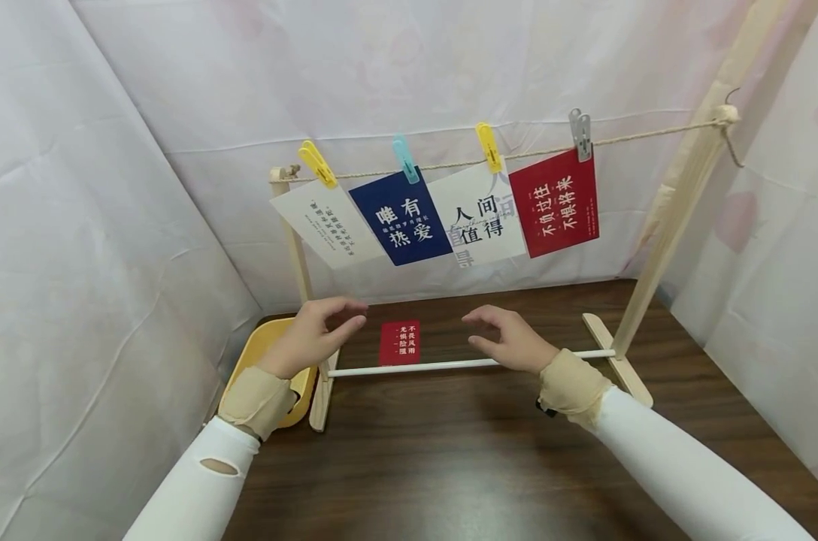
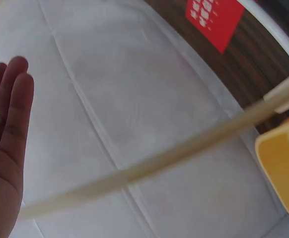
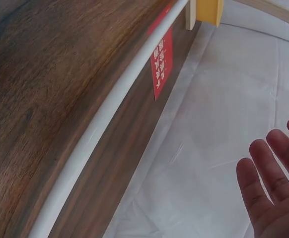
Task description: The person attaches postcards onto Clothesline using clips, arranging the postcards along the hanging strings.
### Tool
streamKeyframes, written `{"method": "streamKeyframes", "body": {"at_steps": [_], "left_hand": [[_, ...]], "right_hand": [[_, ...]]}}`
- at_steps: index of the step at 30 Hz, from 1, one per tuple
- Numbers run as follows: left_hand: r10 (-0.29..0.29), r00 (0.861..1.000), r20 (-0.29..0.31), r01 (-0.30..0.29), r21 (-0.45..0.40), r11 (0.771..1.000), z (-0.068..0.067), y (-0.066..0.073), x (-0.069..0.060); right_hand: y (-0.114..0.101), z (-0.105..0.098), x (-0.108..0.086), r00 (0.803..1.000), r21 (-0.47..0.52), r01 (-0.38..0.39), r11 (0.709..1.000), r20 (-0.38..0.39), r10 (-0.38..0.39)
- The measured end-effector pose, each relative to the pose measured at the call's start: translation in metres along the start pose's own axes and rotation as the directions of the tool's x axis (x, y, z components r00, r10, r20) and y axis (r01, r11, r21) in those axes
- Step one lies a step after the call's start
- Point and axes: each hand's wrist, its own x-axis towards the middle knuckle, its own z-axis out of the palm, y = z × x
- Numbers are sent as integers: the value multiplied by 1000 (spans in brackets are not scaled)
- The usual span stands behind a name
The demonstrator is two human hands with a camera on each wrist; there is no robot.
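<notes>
My left hand (image 1: 309, 336) hovers beside the rack's left post with relaxed fingers and nothing in them. Across from it, my right hand (image 1: 510, 338) is held up above the white rod (image 1: 443, 366), also holding nothing. Between the two hands a red card (image 1: 400, 343) with white characters lies on the table behind the rod. Above them, a twine line (image 1: 652, 136) carries a white card (image 1: 331, 229), a dark blue card (image 1: 401, 218), a white card with large characters (image 1: 480, 225) and a red card (image 1: 556, 203). Yellow, light blue and grey clothespins (image 1: 318, 164) pinch their upper corners.
The wooden rack's right post (image 1: 673, 233) stands on a foot (image 1: 615, 357) at the right. A yellow basket (image 1: 263, 338) sits at the left, partly behind my left forearm. Pale cloth (image 1: 416, 68) hangs around the dark wooden table (image 1: 449, 466).
</notes>
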Motion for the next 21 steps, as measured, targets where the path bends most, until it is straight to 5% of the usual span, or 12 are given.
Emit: {"method": "streamKeyframes", "body": {"at_steps": [11,21], "left_hand": [[-127,970,208,117,60,991,-37,-24,-20],[-236,927,292,208,122,970,-61,-48,-29]], "right_hand": [[-5,18,7,997,-97,31,995,79,-24],[-9,29,11,989,-124,-8,992,147,27]]}}
